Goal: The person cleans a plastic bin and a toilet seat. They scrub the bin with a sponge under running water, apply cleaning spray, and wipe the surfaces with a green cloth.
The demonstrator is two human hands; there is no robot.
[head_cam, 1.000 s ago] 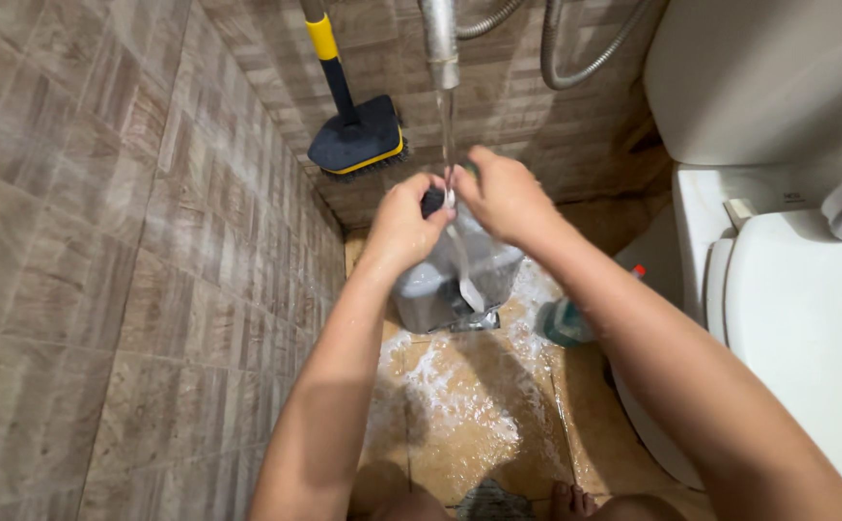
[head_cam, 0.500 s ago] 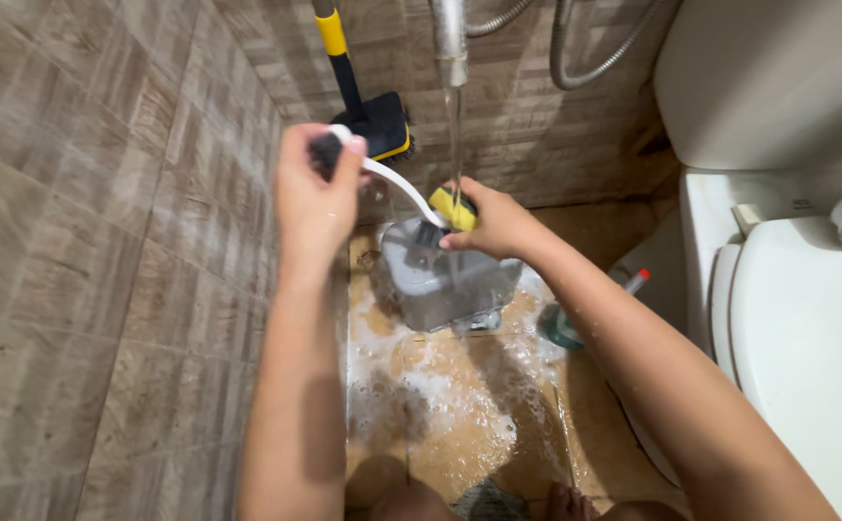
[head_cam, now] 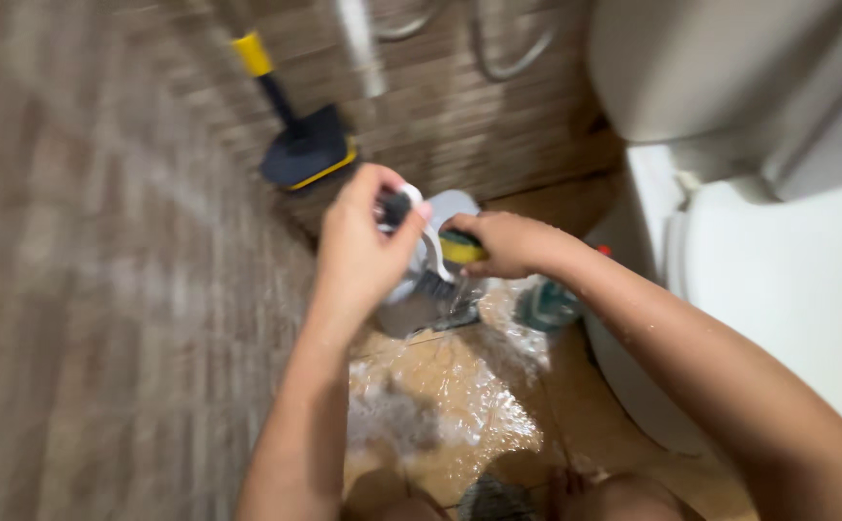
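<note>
Yellow sponge [head_cam: 461,249] pinched in right hand [head_cam: 503,243], left hand [head_cam: 363,246] fingers curled round white brush handle [head_cam: 427,253] — scrubbing stage, picture blurred — over grey bin [head_cam: 440,289].

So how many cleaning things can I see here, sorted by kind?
Brushes: 2, the small white-handled brush in the left hand and the long-handled scrub brush against the wall.
Sponges: 1, the yellow sponge in the right hand.
Bottles: 1, the blurred green bottle on the floor.
Total: 4.
</note>
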